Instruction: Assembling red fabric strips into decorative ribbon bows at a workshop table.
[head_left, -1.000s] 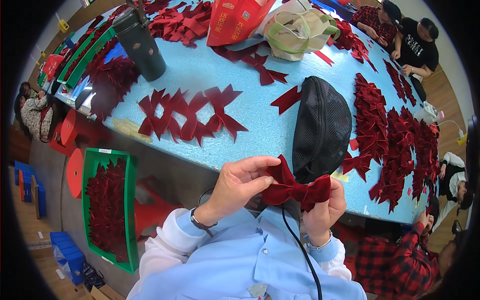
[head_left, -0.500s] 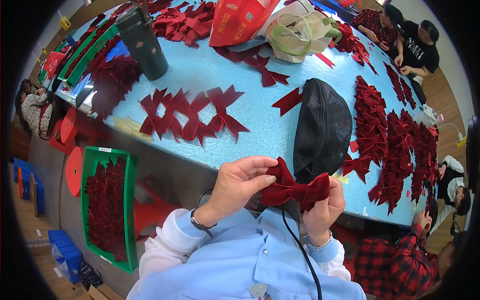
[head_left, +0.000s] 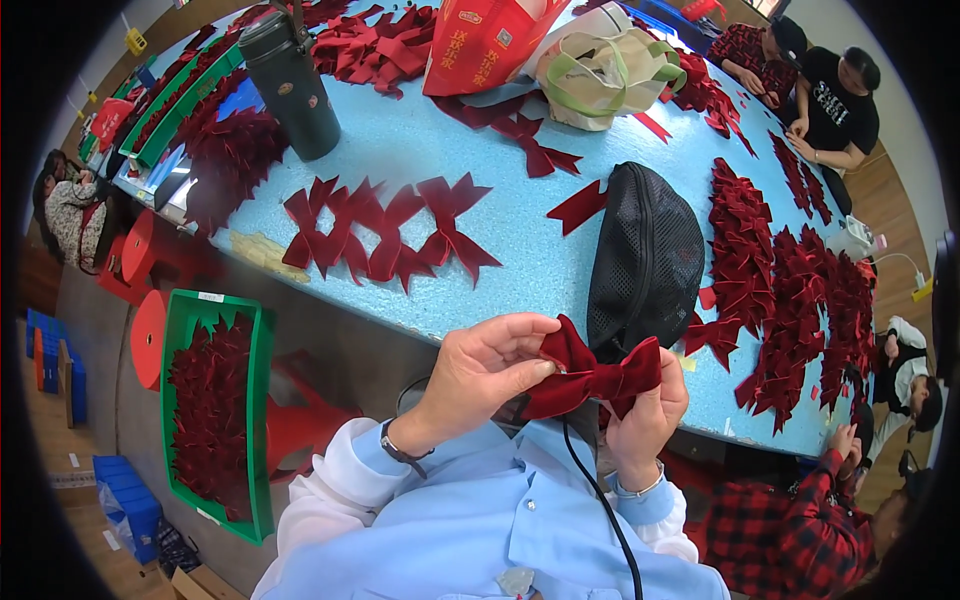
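Head view: dark red bow (head_left: 606, 379) between my hands, long axis left to right, left hand (head_left: 477, 372) fingers clamped on its left end, right hand's (head_left: 648, 418) on its right.

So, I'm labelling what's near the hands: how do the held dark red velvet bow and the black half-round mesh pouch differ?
The dark red velvet bow is held up between the left hand and right hand; the black half-round mesh pouch lies on the light blue table. The bow looks plush, the pouch netted. The bow's loops meet at a middle band; the pouch has a zip. Both look like fabric.
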